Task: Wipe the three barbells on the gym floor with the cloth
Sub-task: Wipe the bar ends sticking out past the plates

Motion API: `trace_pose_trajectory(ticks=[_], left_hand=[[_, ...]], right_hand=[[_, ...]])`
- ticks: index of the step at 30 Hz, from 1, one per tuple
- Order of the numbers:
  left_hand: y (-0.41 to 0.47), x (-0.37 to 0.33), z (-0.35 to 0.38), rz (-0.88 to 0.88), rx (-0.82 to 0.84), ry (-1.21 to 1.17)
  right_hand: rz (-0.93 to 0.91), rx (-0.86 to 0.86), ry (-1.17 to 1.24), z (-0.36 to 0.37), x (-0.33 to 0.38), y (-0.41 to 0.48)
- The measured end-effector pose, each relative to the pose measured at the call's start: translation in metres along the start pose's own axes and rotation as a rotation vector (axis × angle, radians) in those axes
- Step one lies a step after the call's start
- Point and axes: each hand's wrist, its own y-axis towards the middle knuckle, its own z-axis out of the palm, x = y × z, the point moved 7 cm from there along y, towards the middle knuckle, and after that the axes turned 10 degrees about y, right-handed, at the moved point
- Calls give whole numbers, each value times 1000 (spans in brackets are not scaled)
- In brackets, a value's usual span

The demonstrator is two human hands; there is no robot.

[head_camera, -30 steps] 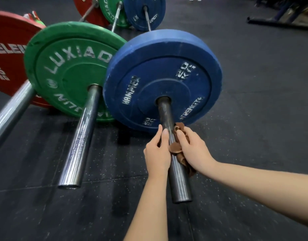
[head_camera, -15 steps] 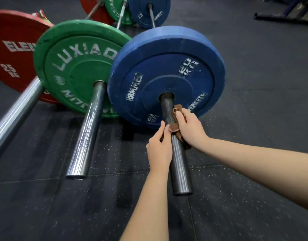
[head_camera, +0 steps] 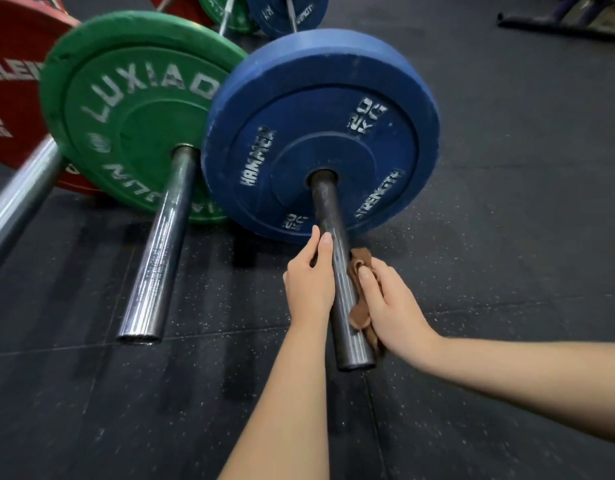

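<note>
Against steel sleeve (head_camera: 339,271), right hand (head_camera: 394,306) grips crumpled cloth (head_camera: 361,263).

Edges and a hand swallow plenty here.
The red round weight plate (head_camera: 11,98) and the bright steel bar (head_camera: 18,206) run off the left edge. The far blue round plate (head_camera: 299,13) is clipped at the top. The brown crumpled cloth (head_camera: 361,268) sits mostly buried between the right hand (head_camera: 389,303) and the dark barbell sleeve (head_camera: 337,271).

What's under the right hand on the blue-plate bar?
Brown cloth, held against the right side of the dark bar sleeve; bits stick out above and beside the right hand. It covers the rest, so any wrap underneath is hidden.
</note>
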Motion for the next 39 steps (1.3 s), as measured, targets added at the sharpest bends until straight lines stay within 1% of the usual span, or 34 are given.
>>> trace_pose_trajectory(ticks=[3,6,10,16,18,20,23,26,28,30,32,33,35,37,39], left_hand=[[1,0,-1,13,-4,-12],[1,-1,-1,17,-9,-18],[-1,-2,-4,12,-10,-4],[-4,-5,-4,42,1,-34],[-2,-4,-4,60,9,-8],[0,-5,-6,76,25,23],[6,-8,-12,54,89,-32],[7,-21,-26,7,116,-150],[6,-33,-37,-41,126,-235],[5,-44,-42,-67,193,-310],[4,-55,-46,-66,271,-459],[5,-57,-49,-72,281,-561],[11,-50,-62,-94,233,-701],[15,-38,-77,-90,168,-709],[16,-26,-82,-55,171,-648]], right_hand=[[4,-61,-39,1,2,38],[9,-91,-15,4,1,49],[23,-56,-67,4,2,18],[100,32,-85,0,6,-49],[107,31,-112,-5,8,-53],[106,-13,-132,-13,13,-42],[154,-168,-60,-29,26,-4],[81,-241,52,-31,62,38],[35,-263,172,-23,89,58],[46,-251,306,-5,106,76],[116,-162,351,23,113,90],[138,-87,311,39,114,97],[158,59,173,64,117,101],[163,124,-46,72,116,102],[99,167,-372,71,111,104]])
